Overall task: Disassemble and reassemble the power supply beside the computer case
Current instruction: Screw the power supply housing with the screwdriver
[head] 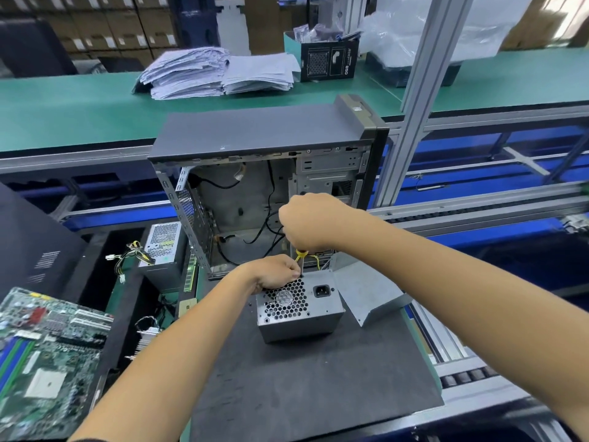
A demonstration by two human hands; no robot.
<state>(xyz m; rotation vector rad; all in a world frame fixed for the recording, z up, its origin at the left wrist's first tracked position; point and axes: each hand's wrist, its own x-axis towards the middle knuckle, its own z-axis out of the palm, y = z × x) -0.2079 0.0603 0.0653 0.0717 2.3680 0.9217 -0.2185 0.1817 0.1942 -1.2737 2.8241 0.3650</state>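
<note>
PSU [299, 309] on dark mat [312, 378], near side of open PC case [267, 173]. Right hand [310, 220] gripping screwdriver [300, 260], tip at PSU top-left corner. Left hand [274, 274] fingers curled, pinching by tip. Loose metal cover [366, 291] just right of PSU.

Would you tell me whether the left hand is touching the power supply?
Touching: the head view shows the left hand resting on the power supply's top rear edge.

Electronics assembly workshop. Indicated by green-matted benches [63, 100] at 12 o'clock, aluminium framing [424, 74] at 1 o'clock, stacked cartons [105, 30] at 11 o'clock, a bare motherboard [47, 352] at 8 o'clock.
</note>
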